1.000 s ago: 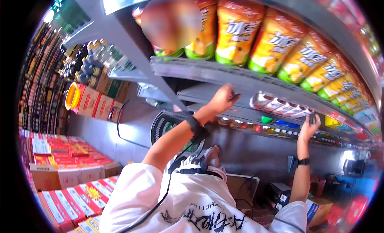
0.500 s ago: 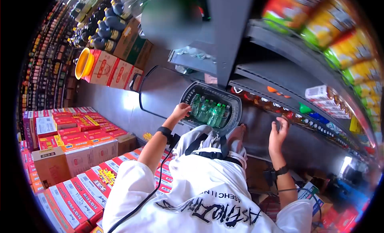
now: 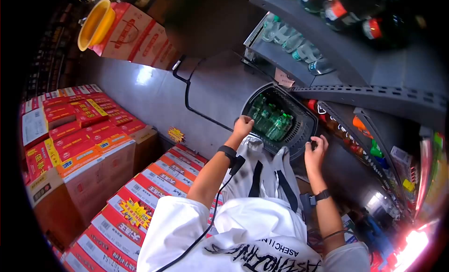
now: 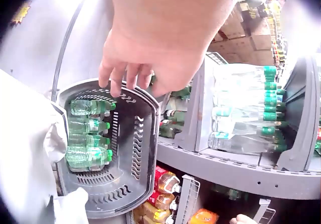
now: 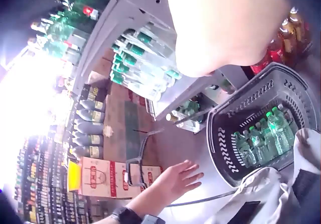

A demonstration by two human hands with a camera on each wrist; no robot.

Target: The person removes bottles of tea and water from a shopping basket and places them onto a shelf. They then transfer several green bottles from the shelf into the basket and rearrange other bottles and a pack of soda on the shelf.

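Note:
A dark grey shopping basket (image 3: 305, 114) stands on the floor in front of the person's legs. Several green-capped plastic bottles (image 3: 276, 122) lie side by side in it, seen closer as bottles (image 4: 89, 133) in the left wrist view. The left hand (image 3: 243, 126) hovers by the basket's near left rim, fingers relaxed and holding nothing; in the right wrist view this left hand (image 5: 178, 180) has its fingers spread. On the basket's other side the right hand (image 3: 316, 153) is raised, fingers loosely bent with nothing between them. The basket's long black handle (image 3: 187, 92) stretches out to the left.
Shelving beyond the basket bears clear bottles (image 3: 295, 43) and dark red-labelled bottles (image 3: 341, 12). Stacked red boxes (image 3: 93, 110) fill the left side. A yellow basin (image 3: 97, 24) rests against a red carton (image 3: 126, 33) at upper left. Red-labelled drink bottles (image 4: 163, 184) line the bottom shelf.
The view has swung left from the yellow pouches to the basket and the bottle shelves. Both hands have moved from beside the shelf to either side of the basket, still holding nothing.

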